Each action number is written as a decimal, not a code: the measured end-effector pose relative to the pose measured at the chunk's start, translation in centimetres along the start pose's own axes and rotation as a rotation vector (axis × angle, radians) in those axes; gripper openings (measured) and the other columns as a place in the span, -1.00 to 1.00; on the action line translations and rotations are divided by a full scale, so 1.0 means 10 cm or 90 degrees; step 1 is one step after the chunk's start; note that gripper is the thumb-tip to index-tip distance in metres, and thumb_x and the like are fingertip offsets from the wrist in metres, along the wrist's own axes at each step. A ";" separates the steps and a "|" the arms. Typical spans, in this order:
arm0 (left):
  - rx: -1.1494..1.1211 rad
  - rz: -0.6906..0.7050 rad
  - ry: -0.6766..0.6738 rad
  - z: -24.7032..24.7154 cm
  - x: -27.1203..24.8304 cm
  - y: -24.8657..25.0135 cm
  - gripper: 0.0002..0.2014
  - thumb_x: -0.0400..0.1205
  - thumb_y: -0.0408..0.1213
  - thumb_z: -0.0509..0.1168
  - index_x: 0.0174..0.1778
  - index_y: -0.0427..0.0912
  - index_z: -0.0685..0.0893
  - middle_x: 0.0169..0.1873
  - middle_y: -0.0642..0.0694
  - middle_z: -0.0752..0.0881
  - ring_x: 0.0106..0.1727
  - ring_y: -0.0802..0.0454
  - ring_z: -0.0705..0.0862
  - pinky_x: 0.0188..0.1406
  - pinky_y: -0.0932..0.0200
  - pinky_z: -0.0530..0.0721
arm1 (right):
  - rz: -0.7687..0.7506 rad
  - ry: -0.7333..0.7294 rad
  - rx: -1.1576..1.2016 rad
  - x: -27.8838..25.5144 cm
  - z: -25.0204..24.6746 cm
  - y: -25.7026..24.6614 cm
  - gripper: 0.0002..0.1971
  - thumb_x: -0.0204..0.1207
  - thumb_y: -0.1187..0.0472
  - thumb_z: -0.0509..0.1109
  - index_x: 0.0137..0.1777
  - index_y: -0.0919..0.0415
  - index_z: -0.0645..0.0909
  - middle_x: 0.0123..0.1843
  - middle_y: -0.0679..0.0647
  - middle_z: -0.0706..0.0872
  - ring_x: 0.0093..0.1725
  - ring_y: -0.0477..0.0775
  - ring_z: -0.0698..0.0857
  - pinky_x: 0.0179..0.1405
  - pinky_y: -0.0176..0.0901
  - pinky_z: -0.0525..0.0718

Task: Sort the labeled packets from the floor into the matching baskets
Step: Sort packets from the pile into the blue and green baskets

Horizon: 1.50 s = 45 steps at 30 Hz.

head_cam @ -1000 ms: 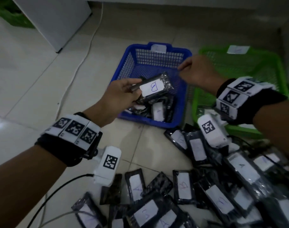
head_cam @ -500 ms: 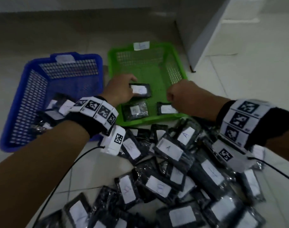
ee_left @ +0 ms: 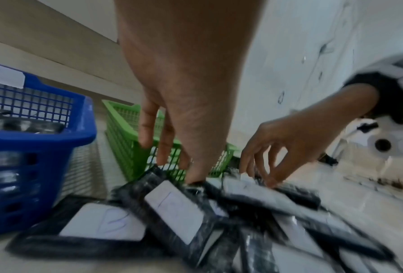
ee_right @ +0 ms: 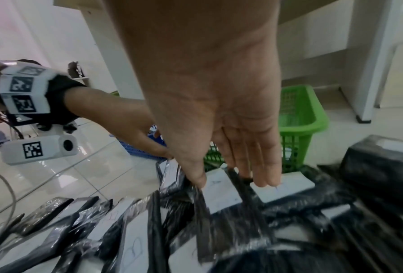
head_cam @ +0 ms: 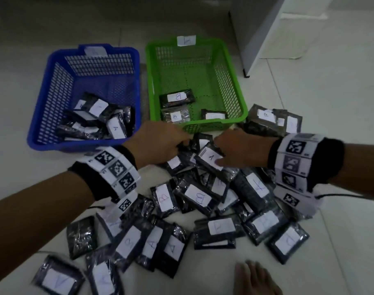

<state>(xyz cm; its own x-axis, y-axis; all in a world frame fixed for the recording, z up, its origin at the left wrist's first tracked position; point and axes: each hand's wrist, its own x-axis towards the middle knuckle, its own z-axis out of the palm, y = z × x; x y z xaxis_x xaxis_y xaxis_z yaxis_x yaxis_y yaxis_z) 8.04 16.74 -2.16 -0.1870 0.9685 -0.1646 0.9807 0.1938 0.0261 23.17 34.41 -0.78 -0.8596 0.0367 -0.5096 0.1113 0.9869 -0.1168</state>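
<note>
Near floor (head_cam: 341, 124): pile of labeled packets (head_cam: 199, 198), letters A and B mixed, many unsorted. Mid-pile: both hands down at far edge. Right hand (head_cam: 237, 150) fingers straight, tips on packet marked A (head_cam: 210, 159), not yet lifted. Left hand (head_cam: 158, 143) fingers extended, touching pile, holding nothing. Step judged: selecting next packets. Next: pinch A, lift, carry left. Far: blue basket (head_cam: 43, 133) with A packets; green basket (head_cam: 235, 118) with B packets.

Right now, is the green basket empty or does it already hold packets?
Not empty. The green basket holds three packets near its front wall; two labels read B, and the third is too blurred to read.
</note>
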 end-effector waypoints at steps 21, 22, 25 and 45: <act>-0.198 -0.244 -0.015 -0.84 0.12 -0.52 -0.70 0.68 -0.12 0.40 0.32 -0.08 0.69 0.06 -0.12 0.76 0.01 -0.07 0.69 -0.04 0.08 0.64 | 0.065 -0.271 0.079 0.02 -0.65 0.45 -0.85 0.56 0.03 0.42 0.05 0.06 0.66 -0.12 0.05 0.77 -0.16 0.10 0.74 -0.12 0.02 0.74; -0.217 -0.255 0.028 -0.80 0.19 -0.55 -0.68 0.70 -0.16 0.37 0.37 -0.09 0.64 0.15 -0.19 0.74 0.07 -0.11 0.69 -0.02 0.05 0.64 | 0.066 -0.255 0.075 0.01 -0.74 0.51 -0.92 0.61 0.08 0.36 0.01 0.04 0.64 -0.15 0.05 0.75 -0.18 0.08 0.70 -0.14 0.03 0.71; -0.256 -0.251 0.012 -0.58 0.53 -0.53 -0.67 0.73 -0.21 0.32 0.41 -0.13 0.61 0.26 -0.26 0.70 0.18 -0.20 0.67 0.04 -0.01 0.66 | 0.072 -0.144 0.093 0.01 -0.90 0.68 -0.86 0.64 0.21 0.31 0.08 0.18 0.67 -0.03 0.11 0.76 -0.04 0.13 0.72 0.03 0.09 0.71; -0.252 -0.455 0.422 -0.43 -0.71 -1.39 -0.84 0.62 -0.34 0.29 -0.10 0.03 0.70 -0.18 0.03 0.78 -0.21 0.04 0.68 -0.12 0.14 0.62 | -0.001 0.316 0.488 1.70 -1.37 -0.53 -0.76 0.38 0.28 0.62 0.01 0.33 0.73 -0.19 0.12 0.73 -0.38 -0.13 0.63 -0.47 -0.48 0.60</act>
<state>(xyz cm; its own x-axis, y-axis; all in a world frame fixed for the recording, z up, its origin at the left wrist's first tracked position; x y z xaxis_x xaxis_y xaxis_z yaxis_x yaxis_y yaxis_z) -4.50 7.83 2.91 -0.8256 0.4777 0.3004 0.5638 0.6753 0.4755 1.15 31.95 2.88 -0.9562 0.2738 -0.1040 0.2579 0.6187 -0.7421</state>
